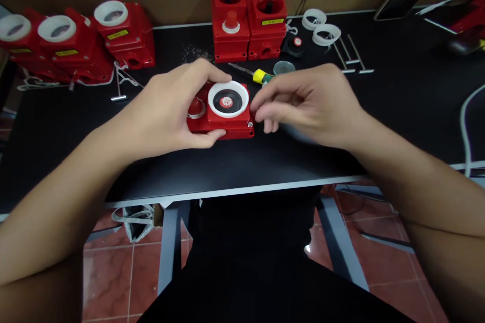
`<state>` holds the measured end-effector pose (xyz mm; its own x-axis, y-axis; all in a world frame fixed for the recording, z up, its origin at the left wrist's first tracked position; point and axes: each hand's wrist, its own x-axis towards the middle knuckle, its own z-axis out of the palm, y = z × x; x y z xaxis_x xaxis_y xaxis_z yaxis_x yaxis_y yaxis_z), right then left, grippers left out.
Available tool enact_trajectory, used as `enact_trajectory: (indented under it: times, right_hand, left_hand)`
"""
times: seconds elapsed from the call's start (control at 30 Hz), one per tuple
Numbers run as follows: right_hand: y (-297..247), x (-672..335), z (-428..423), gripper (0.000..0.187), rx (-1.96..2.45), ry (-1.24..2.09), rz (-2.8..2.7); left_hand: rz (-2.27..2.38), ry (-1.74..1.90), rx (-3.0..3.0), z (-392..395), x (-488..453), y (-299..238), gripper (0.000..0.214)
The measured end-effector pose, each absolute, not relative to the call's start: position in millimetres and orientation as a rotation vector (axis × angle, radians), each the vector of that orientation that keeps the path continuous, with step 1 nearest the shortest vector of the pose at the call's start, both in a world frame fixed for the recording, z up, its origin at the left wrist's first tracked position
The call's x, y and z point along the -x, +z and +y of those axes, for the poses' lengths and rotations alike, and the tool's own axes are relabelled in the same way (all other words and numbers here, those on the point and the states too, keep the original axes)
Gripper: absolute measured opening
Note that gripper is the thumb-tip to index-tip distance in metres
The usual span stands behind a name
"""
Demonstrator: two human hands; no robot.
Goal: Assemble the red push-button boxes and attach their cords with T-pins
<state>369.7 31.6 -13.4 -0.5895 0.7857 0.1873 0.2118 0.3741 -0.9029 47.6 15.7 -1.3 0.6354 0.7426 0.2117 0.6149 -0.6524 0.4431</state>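
Red box (222, 125) on black table (170, 176), left end partly covered by left hand (172, 106), held between thumb and fingers, right hand (312, 103) curled beside it, whether anything is gripped there cannot be told.

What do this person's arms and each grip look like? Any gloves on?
No gloves: the left grip and right grip are bare, with no watch or ring showing. The left forearm and right forearm show no sleeves. The clothing is black.

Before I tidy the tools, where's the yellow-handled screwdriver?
Upper middle of the head view: the screwdriver lies beyond the red unit in the left hand, left of the clear disc.
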Motion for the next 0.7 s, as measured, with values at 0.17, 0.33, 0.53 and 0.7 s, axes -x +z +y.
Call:
enact_trajectory:
  times: [0.17,0.33,0.53,0.7]
  right_hand:
    - [-3,-399,51,0.039,1.067,0.341,-2.099]
    - [-3,-424,69,0.023,1.286,0.116,-2.440]
    - [-15,-421,76,0.004,1.308,0.220,-2.548]
    - [-16,-414,69,0.023,1.243,0.126,-2.396]
  left_hand:
    - [1.095,0.545,-2.540,15,-47,-2,0.061]
    - [1.110,0.570,-2.522,15,-46,-5,0.061]
    - [1.119,0.546,-2.550,13,-48,-3,0.065]
    - [1.141,0.533,-2.537,13,-48,-2,0.062]
